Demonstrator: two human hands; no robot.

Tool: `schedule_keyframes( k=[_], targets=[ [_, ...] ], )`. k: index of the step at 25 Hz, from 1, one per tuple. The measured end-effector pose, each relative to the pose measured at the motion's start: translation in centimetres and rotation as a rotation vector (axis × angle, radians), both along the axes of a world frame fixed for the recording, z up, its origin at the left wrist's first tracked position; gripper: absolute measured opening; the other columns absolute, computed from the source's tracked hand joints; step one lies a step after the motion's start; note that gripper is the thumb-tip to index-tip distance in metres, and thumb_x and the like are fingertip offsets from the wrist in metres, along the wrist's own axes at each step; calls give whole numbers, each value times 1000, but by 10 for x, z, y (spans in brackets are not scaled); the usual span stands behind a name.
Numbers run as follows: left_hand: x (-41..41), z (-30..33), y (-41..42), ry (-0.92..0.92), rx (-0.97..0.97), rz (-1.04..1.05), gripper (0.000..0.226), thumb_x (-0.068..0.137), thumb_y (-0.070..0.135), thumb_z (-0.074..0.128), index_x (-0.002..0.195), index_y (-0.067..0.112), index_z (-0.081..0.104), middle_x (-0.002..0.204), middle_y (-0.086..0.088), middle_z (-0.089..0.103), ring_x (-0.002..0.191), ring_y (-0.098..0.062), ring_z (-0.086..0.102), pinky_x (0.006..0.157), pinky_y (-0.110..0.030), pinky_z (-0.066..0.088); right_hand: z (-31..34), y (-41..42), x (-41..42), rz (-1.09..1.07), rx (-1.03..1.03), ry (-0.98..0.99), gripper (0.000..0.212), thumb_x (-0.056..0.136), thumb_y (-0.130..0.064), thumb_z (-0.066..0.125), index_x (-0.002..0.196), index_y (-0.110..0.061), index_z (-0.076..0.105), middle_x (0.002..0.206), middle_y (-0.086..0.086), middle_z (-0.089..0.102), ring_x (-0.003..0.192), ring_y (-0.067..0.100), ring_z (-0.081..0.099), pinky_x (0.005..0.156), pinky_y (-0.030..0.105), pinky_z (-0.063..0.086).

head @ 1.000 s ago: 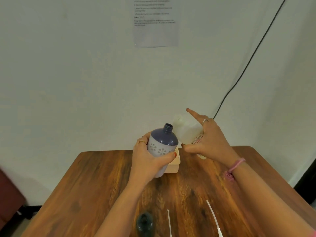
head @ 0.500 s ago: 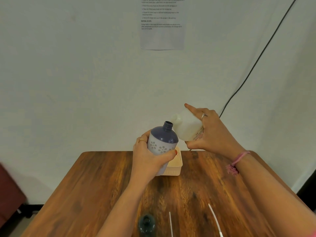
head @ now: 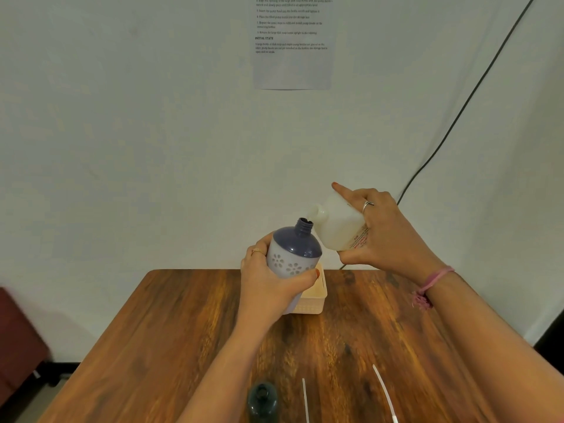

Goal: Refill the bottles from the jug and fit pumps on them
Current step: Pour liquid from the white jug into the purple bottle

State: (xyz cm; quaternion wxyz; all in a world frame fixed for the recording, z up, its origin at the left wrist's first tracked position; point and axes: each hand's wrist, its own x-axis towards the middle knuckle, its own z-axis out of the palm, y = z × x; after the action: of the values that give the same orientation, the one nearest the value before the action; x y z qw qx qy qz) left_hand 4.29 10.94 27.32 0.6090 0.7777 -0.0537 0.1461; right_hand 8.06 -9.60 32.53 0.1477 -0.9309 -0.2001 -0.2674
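The purple-topped bottle, uncapped and tilted slightly right, is held above the far part of the wooden counter, the left hand wrapping its fingers around its pale flowered body. The white jug is tipped leftward with its spout at the bottle's neck, right hand grasping it, forefinger extended along the top. Behind the bottle sits a cream basket; a dark bottle and two white pump tubes lie at the near edge.

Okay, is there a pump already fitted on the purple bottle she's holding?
No, the purple bottle in the left hand has a bare open neck, with the tilted jug held at it.
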Motion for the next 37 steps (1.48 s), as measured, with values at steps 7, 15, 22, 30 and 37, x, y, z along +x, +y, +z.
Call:
schedule_keyframes(
  k=[7, 15, 22, 30, 37],
  targets=[
    [-1, 2, -3, 4, -19, 1, 82, 50, 39, 83, 121, 37, 45, 118, 3, 55, 109, -18, 54, 85, -43, 57, 4, -3, -2, -9, -15, 1, 113, 56, -41, 81, 149, -34, 17, 125, 2, 43, 113, 17, 34, 89, 26, 35],
    [-3, 5, -7, 3, -37, -2, 82, 48, 39, 82, 122, 35, 45, 119, 2, 54, 110, -19, 54, 86, -45, 56, 8, -6, -2, -19, -52, -24, 114, 55, -41, 81, 149, -34, 16, 124, 3, 43, 111, 15, 32, 86, 25, 33],
    [-4, 6, -7, 8, -60, -10, 81, 49, 36, 83, 121, 36, 46, 119, 2, 54, 110, -18, 54, 86, -46, 56, 11, -7, -4, -18, -73, -34, 114, 56, -38, 83, 149, -32, 17, 126, 6, 45, 113, 20, 35, 87, 27, 35],
    [-4, 5, -7, 11, -48, -6, 81, 54, 31, 88, 124, 34, 46, 119, 2, 54, 111, -19, 54, 86, -46, 56, 14, -7, -5, -20, -85, -44, 113, 55, -37, 82, 149, -31, 19, 125, 6, 45, 112, 22, 37, 86, 28, 37],
    [-5, 6, -9, 14, -53, 4, 83, 48, 39, 82, 122, 35, 45, 118, 2, 55, 109, -19, 55, 85, -45, 57, 14, -8, -4, -20, -103, -52, 114, 55, -38, 82, 149, -31, 19, 124, 7, 45, 111, 21, 37, 85, 28, 38]
  ],
)
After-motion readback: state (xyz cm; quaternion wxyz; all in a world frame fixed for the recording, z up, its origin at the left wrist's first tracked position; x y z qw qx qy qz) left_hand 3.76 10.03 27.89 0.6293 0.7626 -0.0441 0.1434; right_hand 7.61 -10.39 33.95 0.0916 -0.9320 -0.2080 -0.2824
